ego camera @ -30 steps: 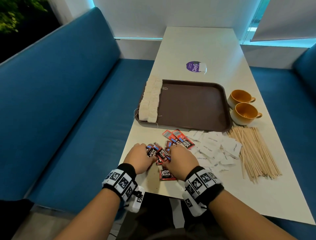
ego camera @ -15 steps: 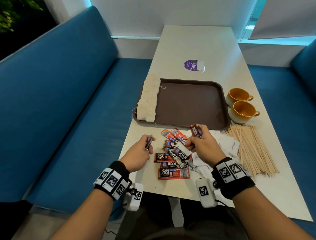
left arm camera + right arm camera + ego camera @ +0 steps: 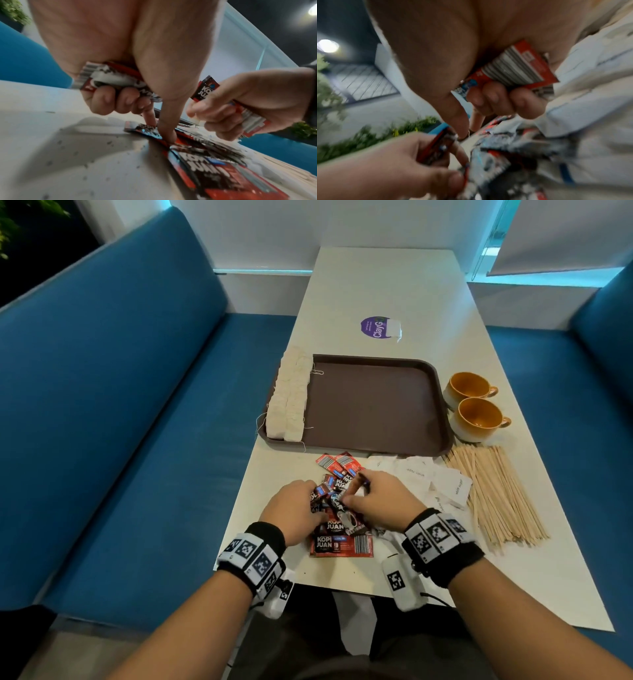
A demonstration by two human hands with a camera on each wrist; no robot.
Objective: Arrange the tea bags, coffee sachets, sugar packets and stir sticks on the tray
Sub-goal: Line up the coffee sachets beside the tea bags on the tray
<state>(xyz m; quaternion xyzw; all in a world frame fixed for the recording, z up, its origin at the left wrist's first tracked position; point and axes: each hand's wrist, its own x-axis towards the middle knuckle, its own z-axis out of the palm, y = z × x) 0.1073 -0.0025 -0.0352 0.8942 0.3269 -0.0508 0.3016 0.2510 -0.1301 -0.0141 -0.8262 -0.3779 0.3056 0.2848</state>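
Red and black coffee sachets (image 3: 337,537) lie in a loose pile near the table's front edge. My left hand (image 3: 298,505) holds a sachet (image 3: 109,79) in its curled fingers while its thumb and forefinger touch the pile (image 3: 205,159). My right hand (image 3: 373,498) grips sachets (image 3: 518,69) in its palm and reaches its thumb and forefinger down to the pile. A brown tray (image 3: 373,405) lies beyond, with tea bags (image 3: 289,398) in two rows along its left side. White sugar packets (image 3: 442,481) and wooden stir sticks (image 3: 493,491) lie right of the hands.
Two orange cups (image 3: 474,405) stand right of the tray. A purple sticker (image 3: 376,326) is on the white table (image 3: 387,282) beyond the tray. Blue benches (image 3: 102,405) flank the table on both sides.
Both hands, each holding a sachet, have come back down and together onto the sachet pile after being lifted apart half a second ago.
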